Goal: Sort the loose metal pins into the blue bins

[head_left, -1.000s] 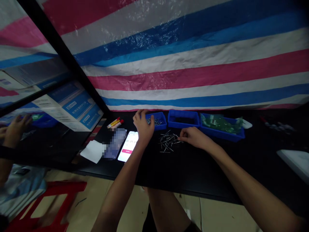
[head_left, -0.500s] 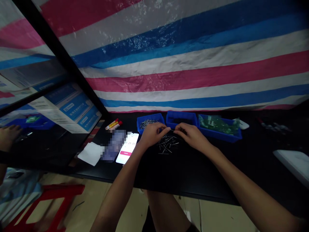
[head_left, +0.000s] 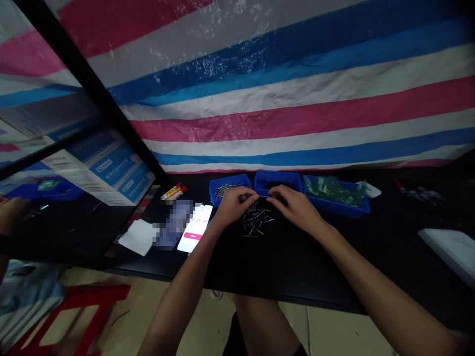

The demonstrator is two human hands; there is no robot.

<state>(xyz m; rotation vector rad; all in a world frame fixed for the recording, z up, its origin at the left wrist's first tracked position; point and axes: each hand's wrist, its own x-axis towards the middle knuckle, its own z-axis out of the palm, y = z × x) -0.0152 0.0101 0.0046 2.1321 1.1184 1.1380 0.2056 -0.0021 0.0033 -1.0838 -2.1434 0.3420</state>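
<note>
Over a loose pile of thin metal pins (head_left: 256, 221), my left hand (head_left: 234, 202) and my right hand (head_left: 288, 201) face each other with fingertips pinched. A thin metal pin (head_left: 263, 197) appears to span the small gap between them, though it is faint. Just behind my left hand stands a blue bin (head_left: 212, 190) of similar metal pieces. Another blue bin (head_left: 276, 175), dark inside, lies behind the right hand. To the right, a third blue bin (head_left: 347, 211) holds a green plastic bag (head_left: 330, 190) of small parts.
Left of the pile lie a lit phone (head_left: 195, 230) showing a timer, a blurred-out item, white paper (head_left: 139, 236) and glue tubes (head_left: 173, 192). A white object (head_left: 451, 249) sits at the right. A black frame post (head_left: 92, 89) and striped sheet (head_left: 297, 118) bound the table. Another person's hand (head_left: 13, 212) shows far left.
My hands stay pinched over the pile, and the right fingertips have shifted slightly. The view has moved a little; the pile looks the same.
</note>
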